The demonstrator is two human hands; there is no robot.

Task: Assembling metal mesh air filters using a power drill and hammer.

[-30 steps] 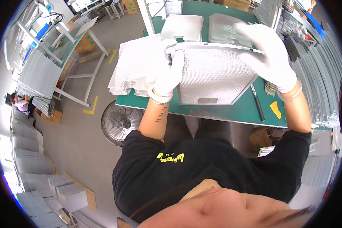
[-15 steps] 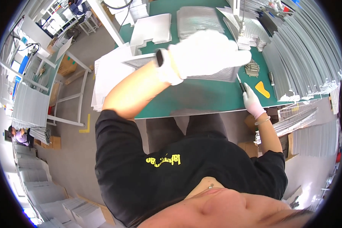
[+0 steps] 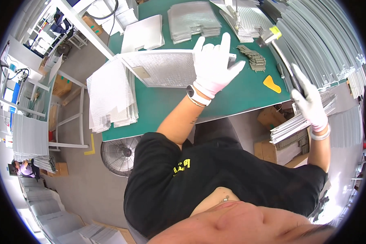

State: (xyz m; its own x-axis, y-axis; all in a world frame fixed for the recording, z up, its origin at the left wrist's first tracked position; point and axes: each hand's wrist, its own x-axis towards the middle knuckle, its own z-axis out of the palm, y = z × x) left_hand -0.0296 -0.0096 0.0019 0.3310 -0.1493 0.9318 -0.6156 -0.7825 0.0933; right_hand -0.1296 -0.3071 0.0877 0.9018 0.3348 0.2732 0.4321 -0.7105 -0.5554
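Observation:
A framed metal mesh filter panel (image 3: 162,67) lies on the green table (image 3: 232,97). My left hand (image 3: 215,65), in a white glove with a watch at the wrist, rests flat on the panel's right end with its fingers spread. My right hand (image 3: 311,101), also gloved, is out past the table's right edge. It grips the long metal handle of a hammer-like tool (image 3: 286,61) whose yellow-tipped head (image 3: 274,32) hangs above the table's far right.
Stacks of mesh sheets (image 3: 110,97) overhang the table's left end, with more stacks (image 3: 193,16) at the back. A pile of small metal clips (image 3: 252,59) and a yellow scraper (image 3: 272,84) lie at the right. Long aluminium profiles (image 3: 321,40) fill the right side. A fan (image 3: 120,154) stands underneath.
My right hand left the panel, dropped to the table's right side and now holds the tool raised. My left hand moved across to the panel's right end. The view shifted.

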